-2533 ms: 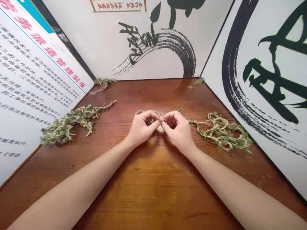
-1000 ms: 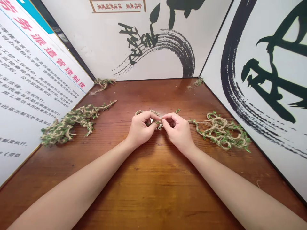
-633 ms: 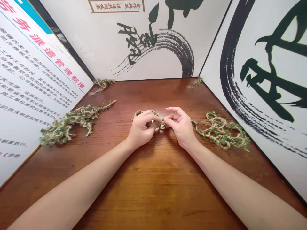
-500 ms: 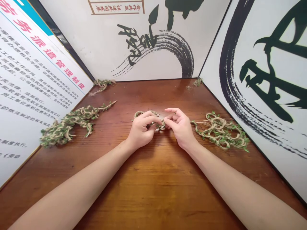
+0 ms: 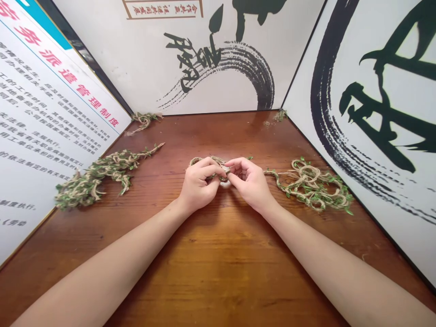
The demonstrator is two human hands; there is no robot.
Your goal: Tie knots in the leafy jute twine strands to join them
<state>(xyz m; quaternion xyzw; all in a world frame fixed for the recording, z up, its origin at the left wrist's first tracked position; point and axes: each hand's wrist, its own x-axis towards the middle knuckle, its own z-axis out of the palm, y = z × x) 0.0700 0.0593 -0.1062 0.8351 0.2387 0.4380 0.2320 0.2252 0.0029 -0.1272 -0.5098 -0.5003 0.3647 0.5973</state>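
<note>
Both hands meet over the middle of the table, fingertips nearly touching. My left hand [image 5: 201,183] is closed on a leafy twine garland [image 5: 195,161], whose loops show behind its knuckles. My right hand [image 5: 250,184] pinches the same twine between thumb and forefinger, close to the left fingertips. The short stretch between the hands is mostly covered by fingers. To the right of my right hand, a strand runs out to a loose, coiled heap of twine with small green leaves [image 5: 311,181].
A thick bundle of leafy twine [image 5: 98,177] lies on the left of the wooden table [image 5: 225,272]. A smaller tangle [image 5: 146,120] sits in the back left corner, green scraps [image 5: 280,115] in the back right. Printed panels [image 5: 211,81] wall the table on three sides.
My right hand has moved slightly left, and its raised forefinger has come down into a pinch beside the left fingertips. My left hand stays almost where it was.
</note>
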